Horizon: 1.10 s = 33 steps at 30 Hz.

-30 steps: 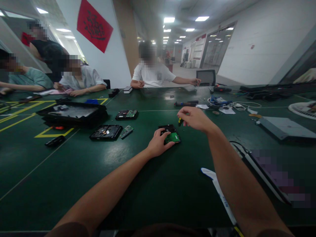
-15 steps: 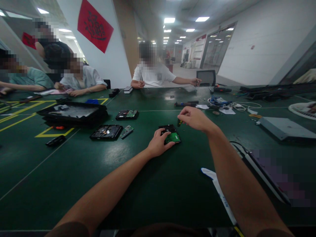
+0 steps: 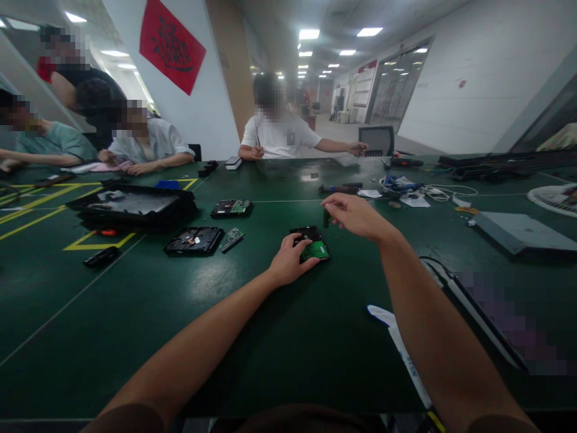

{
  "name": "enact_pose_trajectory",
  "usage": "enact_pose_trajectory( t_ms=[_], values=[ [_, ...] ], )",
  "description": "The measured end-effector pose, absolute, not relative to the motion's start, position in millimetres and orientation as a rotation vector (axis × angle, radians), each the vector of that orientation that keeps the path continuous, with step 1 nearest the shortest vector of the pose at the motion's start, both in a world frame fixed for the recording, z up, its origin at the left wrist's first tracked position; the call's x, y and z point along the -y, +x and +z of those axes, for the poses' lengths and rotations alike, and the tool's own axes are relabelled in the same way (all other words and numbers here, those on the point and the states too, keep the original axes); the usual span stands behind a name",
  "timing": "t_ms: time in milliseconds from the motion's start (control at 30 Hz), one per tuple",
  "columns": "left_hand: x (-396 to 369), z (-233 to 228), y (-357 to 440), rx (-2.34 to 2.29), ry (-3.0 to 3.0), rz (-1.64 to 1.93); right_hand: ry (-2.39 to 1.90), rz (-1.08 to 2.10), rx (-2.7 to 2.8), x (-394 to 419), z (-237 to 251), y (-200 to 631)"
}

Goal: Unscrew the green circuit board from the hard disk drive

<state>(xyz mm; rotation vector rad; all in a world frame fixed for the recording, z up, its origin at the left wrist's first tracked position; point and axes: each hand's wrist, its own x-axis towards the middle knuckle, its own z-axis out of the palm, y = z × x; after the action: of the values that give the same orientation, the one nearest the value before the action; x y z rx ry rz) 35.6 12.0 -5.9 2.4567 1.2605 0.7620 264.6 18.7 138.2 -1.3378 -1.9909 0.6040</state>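
A hard drive lies on the green table with its green circuit board facing up. My left hand is closed around its left and near sides, thumb along the front edge, and hides part of it. Just beyond the drive's far right corner, my right hand pinches a small screwdriver with a dark handle, held upright. Its tip is too small to make out, so I cannot tell whether it touches the drive.
To the left lie an opened hard drive, a loose circuit board, another drive and a black tray. A grey flat box, a laptop-like device and cables are on the right. Co-workers sit across the table.
My right hand and the screwdriver have shifted slightly to the left, and the handle has turned in the fingers. My left hand and the hard drive stay put. A standing person at left leans further left.
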Motion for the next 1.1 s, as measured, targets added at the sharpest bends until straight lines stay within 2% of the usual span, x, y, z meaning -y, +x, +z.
enact_pose_trajectory(
  t_ms=[167, 533, 767, 1100],
  values=[
    [-12, -5, 35, -1.26, 2.462, 0.751, -1.433, 0.457, 1.969, -13, 144, 263],
    [-10, -4, 35, -1.259, 2.459, 0.767, -1.339, 0.638, 1.972, -18, 137, 262],
    [-11, -6, 36, -1.255, 2.465, 0.788, -1.474, 0.301, 1.997, -10, 147, 261],
    [-11, -6, 35, -1.256, 2.454, 0.774, -1.346, 0.565, 1.991, -16, 138, 261]
  ],
)
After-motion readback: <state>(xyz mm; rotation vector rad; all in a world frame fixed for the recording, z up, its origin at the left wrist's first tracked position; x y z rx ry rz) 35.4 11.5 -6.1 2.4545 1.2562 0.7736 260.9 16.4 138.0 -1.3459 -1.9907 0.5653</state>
